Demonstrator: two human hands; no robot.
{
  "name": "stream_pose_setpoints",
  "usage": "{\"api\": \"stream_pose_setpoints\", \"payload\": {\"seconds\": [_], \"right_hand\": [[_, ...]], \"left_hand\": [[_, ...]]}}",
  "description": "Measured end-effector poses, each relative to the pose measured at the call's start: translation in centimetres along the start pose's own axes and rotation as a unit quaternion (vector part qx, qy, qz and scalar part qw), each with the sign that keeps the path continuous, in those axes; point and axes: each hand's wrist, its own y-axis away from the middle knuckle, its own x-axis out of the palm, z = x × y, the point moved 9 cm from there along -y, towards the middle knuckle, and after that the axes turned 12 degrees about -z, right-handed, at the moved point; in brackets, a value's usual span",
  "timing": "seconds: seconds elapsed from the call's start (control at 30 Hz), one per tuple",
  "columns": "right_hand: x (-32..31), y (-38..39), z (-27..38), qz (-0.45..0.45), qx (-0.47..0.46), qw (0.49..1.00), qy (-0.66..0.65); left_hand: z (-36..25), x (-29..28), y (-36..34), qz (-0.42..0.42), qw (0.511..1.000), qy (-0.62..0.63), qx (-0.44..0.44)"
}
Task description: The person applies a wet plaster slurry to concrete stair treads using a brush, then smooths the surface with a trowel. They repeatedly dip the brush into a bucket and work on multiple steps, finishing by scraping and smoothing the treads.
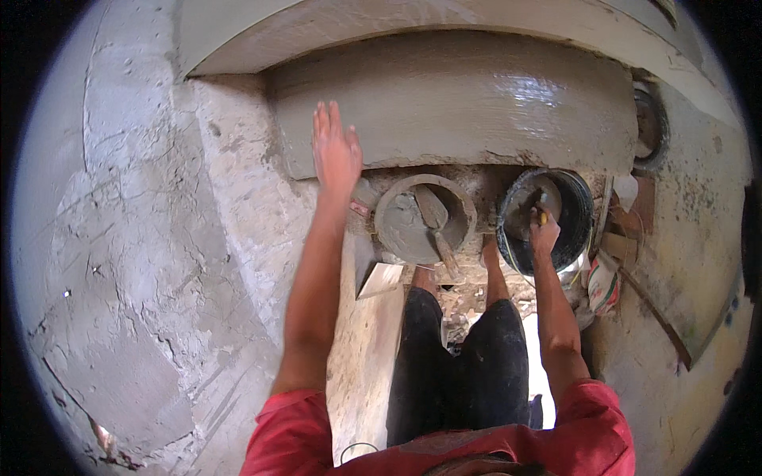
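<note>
My left hand [336, 155] is stretched out flat, fingers extended, at the left end of a smooth, wet grey cement surface [444, 103]. Whether the palm presses on it or hovers just above, I cannot tell. Over a black bucket [578, 208] at the right, my right hand [544, 232] is closed round a brush [543, 214] with a yellowish handle. Its far end points down into the bucket, where grey liquid shows; the bristles are hard to make out. Between my hands stands a round, cement-crusted tub [382, 208] of grey mortar. A trowel [431, 208] with a wooden handle lies across it.
A curved concrete ledge [381, 32] runs along the far side. Rough plastered wall [143, 278] spans the left. At the right are another dark bucket [649, 131], a crumpled bag [603, 284] and a long wooden strip [655, 309]. My legs [460, 357] stand below the tubs.
</note>
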Motion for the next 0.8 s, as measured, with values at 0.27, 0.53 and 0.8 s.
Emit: {"api": "stream_pose_setpoints", "payload": {"seconds": [0.27,0.53,0.8], "right_hand": [[-9.1,0.2,5.7,-0.055,0.189,0.926,-0.323],[0.5,-2.7,40.3,0.062,0.067,0.866,-0.492],[8.1,-11.3,40.1,0.058,0.160,0.805,-0.568]], "left_hand": [[4.9,3.7,-4.1,0.201,0.972,-0.118,0.020],[5.8,2.9,-6.5,0.247,0.968,-0.027,-0.033],[4.7,0.6,-8.4,0.171,0.985,0.027,0.019]]}}
